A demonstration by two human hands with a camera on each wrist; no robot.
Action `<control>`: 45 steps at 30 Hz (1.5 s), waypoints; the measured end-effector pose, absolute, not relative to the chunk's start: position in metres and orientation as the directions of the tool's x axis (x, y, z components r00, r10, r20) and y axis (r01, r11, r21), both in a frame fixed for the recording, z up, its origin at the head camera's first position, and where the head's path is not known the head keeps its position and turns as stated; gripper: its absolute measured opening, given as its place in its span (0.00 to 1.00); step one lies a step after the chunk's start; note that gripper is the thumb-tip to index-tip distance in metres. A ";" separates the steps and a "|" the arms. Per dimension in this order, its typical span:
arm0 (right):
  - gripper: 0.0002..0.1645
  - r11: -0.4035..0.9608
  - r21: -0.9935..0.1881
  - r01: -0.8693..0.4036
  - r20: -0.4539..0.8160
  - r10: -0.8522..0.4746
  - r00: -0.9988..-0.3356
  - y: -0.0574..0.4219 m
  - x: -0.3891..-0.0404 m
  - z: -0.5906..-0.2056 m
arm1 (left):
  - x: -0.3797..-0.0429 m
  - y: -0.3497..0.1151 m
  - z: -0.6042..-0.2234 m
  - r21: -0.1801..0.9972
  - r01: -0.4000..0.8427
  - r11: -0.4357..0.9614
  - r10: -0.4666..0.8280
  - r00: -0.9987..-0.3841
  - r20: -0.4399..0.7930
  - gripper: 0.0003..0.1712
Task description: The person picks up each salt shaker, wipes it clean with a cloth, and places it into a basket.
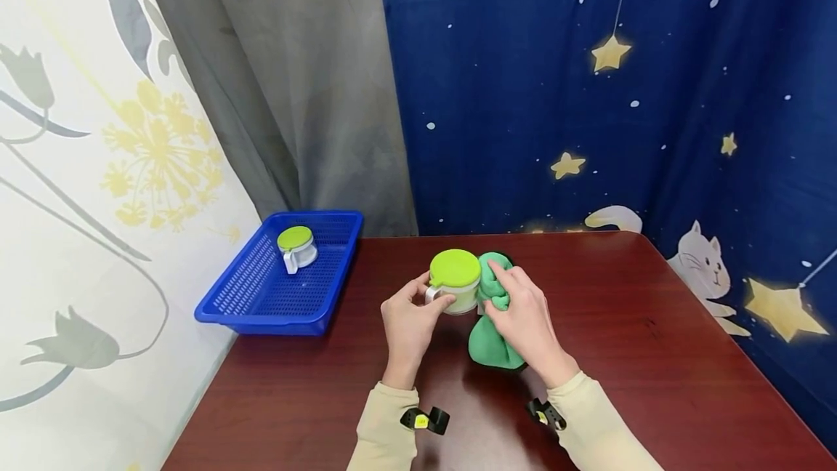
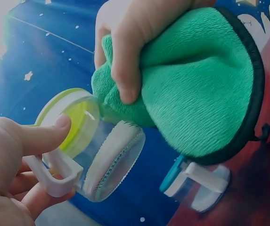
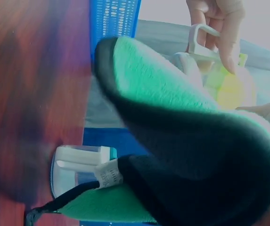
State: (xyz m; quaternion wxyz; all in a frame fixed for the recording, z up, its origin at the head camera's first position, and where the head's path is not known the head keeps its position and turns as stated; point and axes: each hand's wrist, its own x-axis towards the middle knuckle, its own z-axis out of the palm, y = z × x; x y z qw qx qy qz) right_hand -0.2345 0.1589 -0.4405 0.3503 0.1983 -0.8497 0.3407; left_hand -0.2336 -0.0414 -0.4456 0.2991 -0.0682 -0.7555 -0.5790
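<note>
- Shining a little, the dark red-brown table lies under everything. Places here count from the held jar, as seen by the head camera, with 12 o'clock at the top.
- A gray curtain hangs toward 11 o'clock. A blue curtain with yellow stars hangs from 12 to 3, and a white cat is drawn on it near 3.
- Flowers cover the white wall or sheet at 9 to 10; I cannot tell which it is.
- A blue basket sits on the table at 9 o'clock. In it is a small jar, its handle pointing to 7.
- The green-lid jar is held up off the table. Its handle points to 8, and its line from lid to bottom runs from 12 to 6, lid up.
- The left hand, at 8, has its thumb and fingers clamped on this jar by the handle.
- The right hand, at 4, has its fingers clamped on a green cloth. The bunched cloth is just beside the jar, its long way running from 12 to 6.
- In the left wrist view, a blue-lid jar stands on the table, toward 4 o'clock from the held one.
</note>
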 end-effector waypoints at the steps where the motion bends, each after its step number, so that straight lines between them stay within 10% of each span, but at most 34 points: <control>1: 0.40 0.691 -0.445 -0.569 0.727 -0.092 -0.680 0.158 -0.235 -0.441 | -0.233 -0.041 -0.446 0.836 0.446 0.320 -0.247 -0.812 0.528 0.18; 16: 0.28 0.671 -0.479 -0.566 0.787 0.042 -0.616 0.175 -0.235 -0.425 | -0.229 -0.035 -0.449 0.816 0.452 0.361 -0.257 -0.793 0.552 0.14; 25: 0.35 0.627 -0.074 -0.775 0.796 -0.431 -0.424 0.156 -0.217 -0.405 | -0.227 -0.037 -0.452 0.701 0.562 0.440 -0.209 -0.695 0.688 0.18; 31: 0.39 0.631 0.028 -0.775 0.782 -0.497 -0.376 0.152 -0.214 -0.408 | -0.226 -0.040 -0.453 0.692 0.593 0.411 -0.199 -0.683 0.703 0.18; 45: 0.35 0.759 -0.077 -0.647 0.755 -0.379 -0.535 0.192 -0.234 -0.408 | -0.218 -0.042 -0.450 0.725 0.588 0.359 -0.148 -0.731 0.666 0.17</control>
